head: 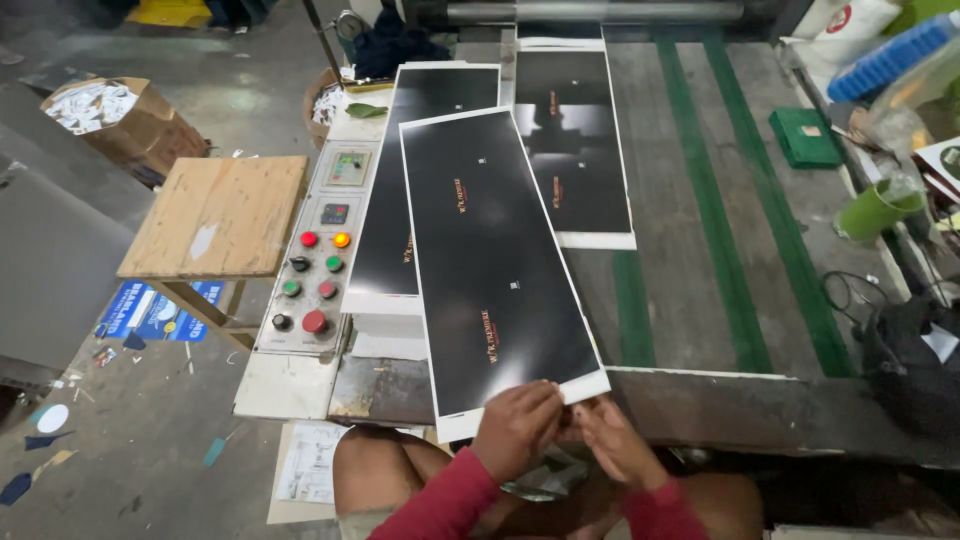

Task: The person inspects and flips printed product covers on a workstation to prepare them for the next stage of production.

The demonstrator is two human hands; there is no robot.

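Workshop floor, worn grey machine surface [690,200] with two green belts [715,200] running away from the seat, roller [595,12] across the far end

Control panel [315,262] on the left edge, red, green and orange buttons, wooden stool [222,215] beside it, cardboard box [120,122] of scrap further back

Three glossy black printed sheets on the surface: nearest sheet [495,265] tilted, overlapping left sheet [425,180], far sheet [572,140] lying square toward the roller

Left hand [518,428] pinching the near white margin of nearest sheet, fingers closed on the edge
Right hand [618,442] just below the same corner, fingers curled close together; cannot tell if gripping the sheet or only touching it

Judgement on doing it well:
- hold by white margin only, keep off the black gloss, prints show
- lift corner flat, no crease, long sheet sags easily
- square the tilt against the left sheet edge before letting go
- keep sleeve clear of the panel buttons
- green cup [878,208] and cable clutter at right well apart, no snag risk from here
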